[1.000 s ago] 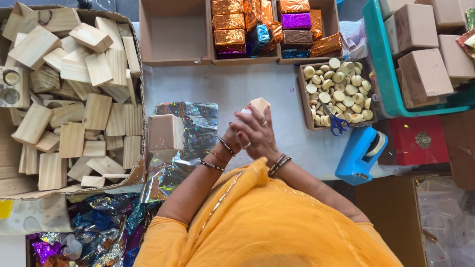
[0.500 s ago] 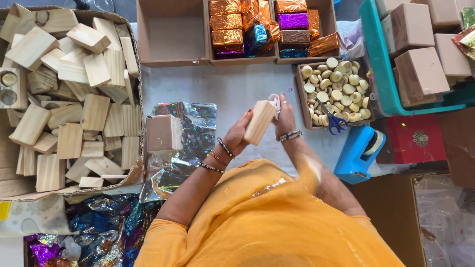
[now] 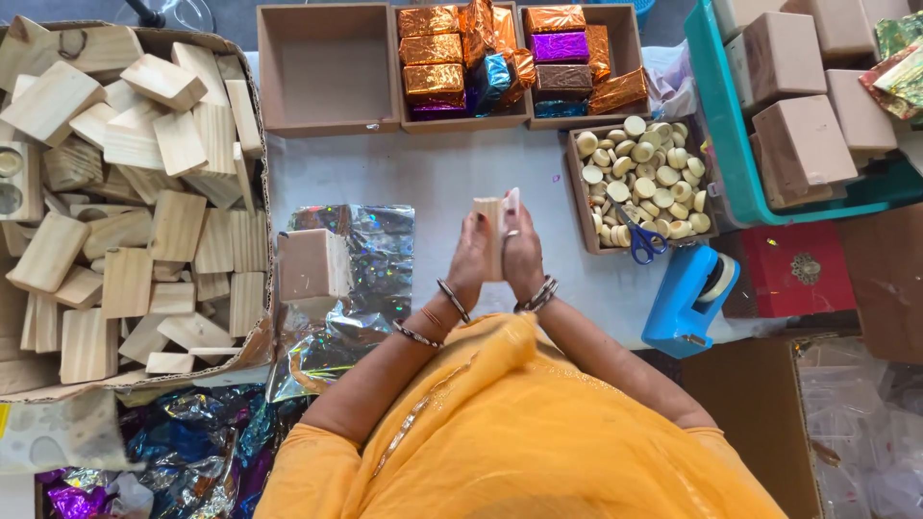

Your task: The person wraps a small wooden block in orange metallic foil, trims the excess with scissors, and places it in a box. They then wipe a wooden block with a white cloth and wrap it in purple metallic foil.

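The left hand (image 3: 471, 258) and the right hand (image 3: 522, 252) were pressed palm to palm around a pale wooden block (image 3: 488, 223), held upright above the white table (image 3: 433, 173); each grip was flat and pressed against a side of the block, fingers straight. Just left of the hands, a brown block (image 3: 310, 265) sat on a sheet of holographic foil (image 3: 370, 279). A cardboard box of wooden blocks (image 3: 115, 183) stood further left. To the right lay a tray of round discs (image 3: 642, 178) with blue-handled scissors (image 3: 638, 236) on it, and a blue tape dispenser (image 3: 690, 298) near the table's edge. Foil-wrapped blocks (image 3: 452, 58) filled boxes at the top.
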